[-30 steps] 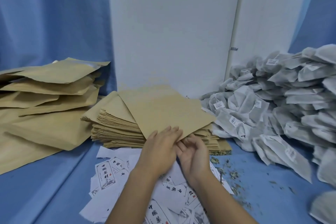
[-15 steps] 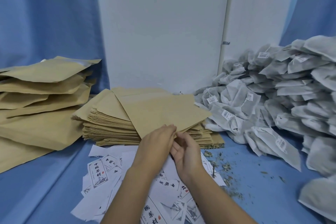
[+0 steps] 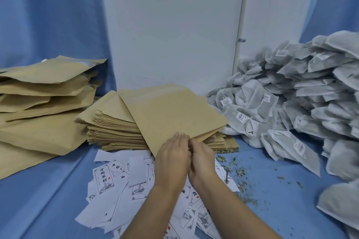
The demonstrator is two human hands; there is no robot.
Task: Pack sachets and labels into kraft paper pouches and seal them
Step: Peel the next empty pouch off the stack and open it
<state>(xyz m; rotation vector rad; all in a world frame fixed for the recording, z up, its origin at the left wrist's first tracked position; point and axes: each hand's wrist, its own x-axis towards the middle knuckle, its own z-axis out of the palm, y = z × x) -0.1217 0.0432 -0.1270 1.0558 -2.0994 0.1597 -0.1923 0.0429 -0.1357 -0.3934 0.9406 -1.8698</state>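
Left hand [image 3: 172, 159] and right hand [image 3: 202, 163], both grips pinching one kraft pouch [image 3: 171, 114] atop one stack [image 3: 114, 130]; blue tabletop [image 3: 48, 200], white wall [image 3: 174, 25].

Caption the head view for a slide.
Left hand and right hand pinch the top kraft pouch; sachets piled right, labels below.

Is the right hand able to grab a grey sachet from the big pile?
Probably yes: the right hand has only blue table and crumbs between it and the nearest sachet, but its fingers pinch the top pouch now.

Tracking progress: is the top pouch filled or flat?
Flat: pouch lies thin on the stack, left hand and right hand holding its corner.
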